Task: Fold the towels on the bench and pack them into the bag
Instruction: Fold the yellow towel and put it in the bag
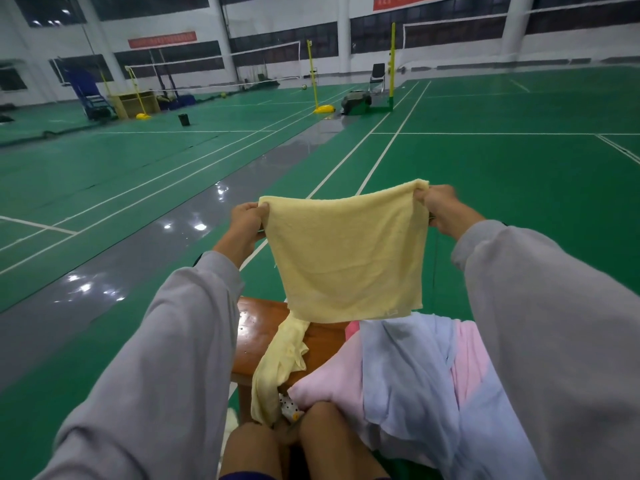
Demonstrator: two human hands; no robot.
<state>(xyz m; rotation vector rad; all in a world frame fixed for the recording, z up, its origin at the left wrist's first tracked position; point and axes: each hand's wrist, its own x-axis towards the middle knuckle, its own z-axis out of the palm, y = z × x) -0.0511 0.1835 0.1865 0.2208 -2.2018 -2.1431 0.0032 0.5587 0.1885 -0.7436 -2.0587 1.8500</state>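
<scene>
A small yellow towel (346, 251) hangs spread out in the air in front of me. My left hand (247, 220) pinches its upper left corner and my right hand (441, 206) pinches its upper right corner. Below it stands a brown wooden bench (258, 334). On the bench lie a crumpled yellow towel (280, 365), a pink towel (332, 386) and a light blue towel (412, 368) draped over the pink one. No bag is visible near the bench.
My bare knees (298, 445) show at the bottom edge, against the bench. Green badminton court floor (502, 188) with white lines stretches ahead. Far off stand yellow net posts (313, 77), a black chair (377, 76) and a dark bag (356, 102).
</scene>
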